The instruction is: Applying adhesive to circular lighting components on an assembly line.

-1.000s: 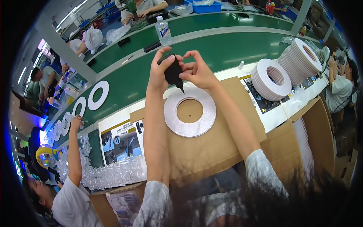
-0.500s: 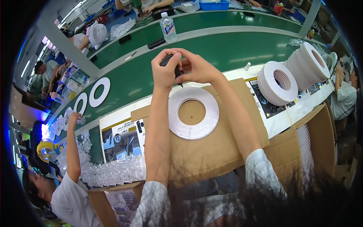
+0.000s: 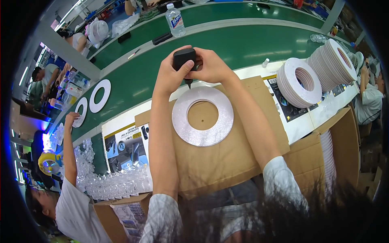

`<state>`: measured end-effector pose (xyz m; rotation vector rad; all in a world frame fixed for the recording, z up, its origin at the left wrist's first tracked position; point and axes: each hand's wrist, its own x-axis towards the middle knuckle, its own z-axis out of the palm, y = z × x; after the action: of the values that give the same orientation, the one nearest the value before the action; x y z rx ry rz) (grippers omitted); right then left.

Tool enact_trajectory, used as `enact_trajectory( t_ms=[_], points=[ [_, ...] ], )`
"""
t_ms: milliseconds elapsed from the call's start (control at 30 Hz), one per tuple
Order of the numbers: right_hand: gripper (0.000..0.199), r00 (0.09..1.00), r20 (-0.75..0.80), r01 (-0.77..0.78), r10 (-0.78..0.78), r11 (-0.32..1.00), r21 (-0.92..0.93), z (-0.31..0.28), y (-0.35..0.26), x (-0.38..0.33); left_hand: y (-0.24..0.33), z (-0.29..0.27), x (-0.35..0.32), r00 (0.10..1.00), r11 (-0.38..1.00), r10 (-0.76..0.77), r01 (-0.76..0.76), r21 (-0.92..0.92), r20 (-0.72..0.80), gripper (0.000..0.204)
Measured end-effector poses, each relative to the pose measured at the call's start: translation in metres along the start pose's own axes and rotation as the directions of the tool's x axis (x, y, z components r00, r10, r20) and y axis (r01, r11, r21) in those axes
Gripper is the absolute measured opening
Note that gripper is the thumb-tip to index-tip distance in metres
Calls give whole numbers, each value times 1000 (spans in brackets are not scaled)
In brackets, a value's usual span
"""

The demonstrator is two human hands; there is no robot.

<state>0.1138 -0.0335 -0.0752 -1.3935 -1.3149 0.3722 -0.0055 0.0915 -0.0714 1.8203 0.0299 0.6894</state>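
Both my hands grip a small black bottle (image 3: 184, 59) with a thin pointed nozzle, held upright with its tip down. My left hand (image 3: 168, 75) wraps its near left side, thumb across the front. From the other side, my right hand (image 3: 213, 67) closes its fingers around it. Just under the nozzle is the far left rim of a white flat ring (image 3: 181, 115), lying on a brown cardboard sheet (image 3: 202, 162). Whether the tip touches the ring I cannot tell. A small hole in the cardboard shows through the ring's centre.
Stacks of white rings (image 3: 293, 83) stand at right beside an open carton (image 3: 344, 141). Clear plastic pieces (image 3: 117, 182) are heaped at left. Loose rings (image 3: 99, 96) lie on the green belt (image 3: 137, 87), where a co-worker's hand (image 3: 72, 117) reaches. A water bottle (image 3: 175, 21) stands beyond.
The black bottle has turned more upright, its nozzle now pointing down at the ring's far rim. The co-worker's hand has moved from the clear pieces to a ring on the belt.
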Motion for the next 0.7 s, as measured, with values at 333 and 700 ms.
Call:
enact_trajectory(
  t_ms=[333, 700],
  points=[
    [48, 1000, -28, 7, -5, 998, 56, -6, 0, -2, -14, 8, 0, 1000, 981, -1, -2, -196, -18, 36],
    [43, 995, -101, 24, -14, 995, 100, -3, 11, -3, -21, 18, 0, 995, 980, 45, -62, -191, -89, 30]
  ],
)
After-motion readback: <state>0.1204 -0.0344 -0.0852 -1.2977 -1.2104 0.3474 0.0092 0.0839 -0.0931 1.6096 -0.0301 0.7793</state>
